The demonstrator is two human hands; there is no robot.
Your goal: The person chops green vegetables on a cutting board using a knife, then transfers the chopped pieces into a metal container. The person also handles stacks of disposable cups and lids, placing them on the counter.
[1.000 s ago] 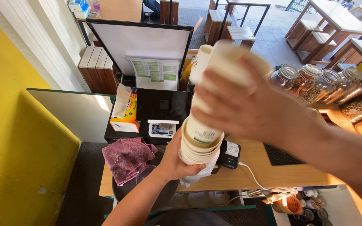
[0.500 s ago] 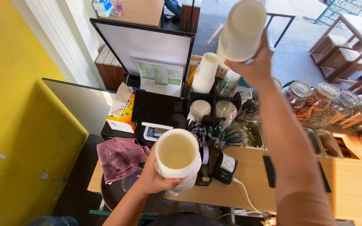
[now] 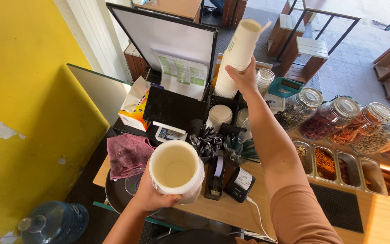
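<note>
Head view. Your left hand [image 3: 152, 196] grasps open-topped white paper cup [image 3: 175, 168], low over counter edge [image 3: 231, 212], near pink cloth [image 3: 127, 153]. Cup empty, cream inside, clear plastic wrap bunched at its side. Judged light, thin-walled, easily crushed: grip mid-wall, gentle pressure. Your right hand [image 3: 244, 77] clenched around tall stack of white paper cups [image 3: 236, 56], raised and tilted above cup holder [image 3: 224, 106]. Stack judged light, prone to slide apart: hold low.

The cup [image 3: 175, 168] and the stack of cups [image 3: 238, 56] look like matt white paper. The surface [image 3: 384, 221] is smooth pale wood. The pink cloth [image 3: 128, 153] is soft and nappy. The jars [image 3: 332, 118] are glossy glass.
</note>
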